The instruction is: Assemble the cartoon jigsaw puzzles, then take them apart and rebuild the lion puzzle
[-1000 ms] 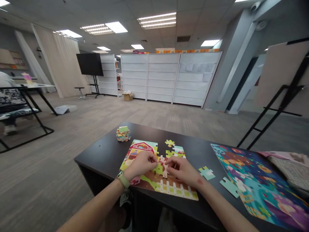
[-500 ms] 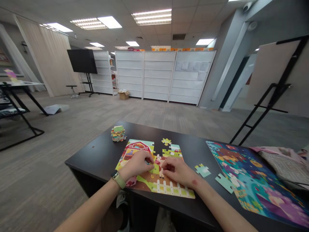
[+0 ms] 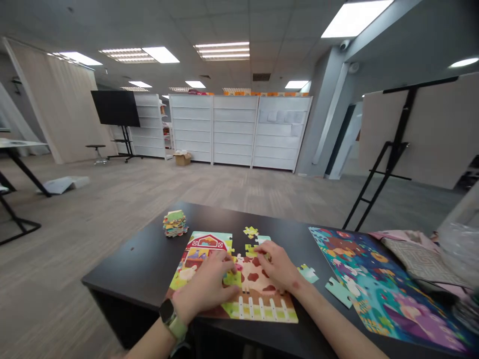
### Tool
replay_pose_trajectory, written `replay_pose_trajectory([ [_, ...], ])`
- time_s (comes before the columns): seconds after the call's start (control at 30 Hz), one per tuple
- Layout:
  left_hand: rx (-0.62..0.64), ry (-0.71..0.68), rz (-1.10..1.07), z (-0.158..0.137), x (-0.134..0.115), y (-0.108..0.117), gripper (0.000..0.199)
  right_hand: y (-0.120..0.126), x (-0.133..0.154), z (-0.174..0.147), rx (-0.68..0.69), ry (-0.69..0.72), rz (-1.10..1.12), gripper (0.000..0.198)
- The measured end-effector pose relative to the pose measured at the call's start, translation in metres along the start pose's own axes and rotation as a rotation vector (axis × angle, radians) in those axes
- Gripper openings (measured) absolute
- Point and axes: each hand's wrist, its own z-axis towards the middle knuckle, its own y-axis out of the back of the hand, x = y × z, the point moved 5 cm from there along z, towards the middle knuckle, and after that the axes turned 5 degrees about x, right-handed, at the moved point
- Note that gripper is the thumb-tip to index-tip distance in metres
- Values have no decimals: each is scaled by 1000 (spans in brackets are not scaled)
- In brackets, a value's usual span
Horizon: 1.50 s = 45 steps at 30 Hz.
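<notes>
A farm jigsaw puzzle with a red barn, a spotted cow and a white fence lies partly joined on the dark table. My left hand rests on its left middle part, thumb and fingers apart. Over the upper right part is my right hand, its bent fingertips touching the puzzle near the cow's back, with a gap between thumb and index finger. Beyond the puzzle's gapped top edge sits a loose yellow-green puzzle piece. Pale green pieces lie right of my right hand, one partly behind the wrist.
A stack of puzzle pieces stands at the table's far left. On the right lies a joined blue animal puzzle, beside a pink and grey patterned cloth item. An easel-like board stand rises beyond the table's right side.
My right hand has moved up the puzzle from the cow, uncovering its spotted body. My left hand has shifted slightly down, its fingers spread wider. The head view has tilted up and turned right.
</notes>
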Motion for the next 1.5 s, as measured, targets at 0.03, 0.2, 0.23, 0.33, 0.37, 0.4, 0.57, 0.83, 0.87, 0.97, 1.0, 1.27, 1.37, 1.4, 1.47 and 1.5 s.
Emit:
replay_pose_trajectory([
  [0.03,4,3,11,-1,-3,-1,24,4,-13,9,-30,-61,-46,24],
  [0.2,24,47,57,-3,-4,-3,43,10,-53,65,-13,-220,-159,26],
  [0.23,34,52,52,-4,-2,-3,45,8,-57,75,-6,-237,-157,28],
  [0.33,95,52,32,-8,4,-5,54,-3,-64,101,18,-296,-105,33],
  [0.37,119,52,30,-10,5,-6,56,-8,-65,109,28,-314,-73,35],
  [0.4,136,55,31,-12,6,-6,57,-11,-66,115,39,-330,-34,35],
  [0.57,152,51,10,-14,10,-7,57,-21,-56,120,72,-338,215,31],
  [0.83,160,21,9,-13,11,-5,58,-39,-31,61,-12,-322,363,29],
  [0.87,164,28,14,-13,11,-6,59,-43,-29,57,-22,-340,346,27],
  [0.97,174,38,22,-14,10,-7,59,-45,-25,53,-49,-370,275,19],
  [1.0,175,38,21,-14,10,-7,58,-43,-23,53,-56,-368,249,18],
  [1.27,121,80,63,8,14,-13,74,-33,-14,53,-14,-299,68,13],
  [1.37,137,94,109,21,16,-20,81,-35,-10,53,-42,-279,-13,17],
  [1.4,143,99,126,24,17,-22,80,-34,-9,53,-58,-274,-34,21],
  [1.47,147,107,166,28,17,-24,76,-26,-11,50,-84,-267,-57,26],
  [1.5,145,105,188,29,16,-24,74,-18,-15,46,-95,-270,-61,25],
])
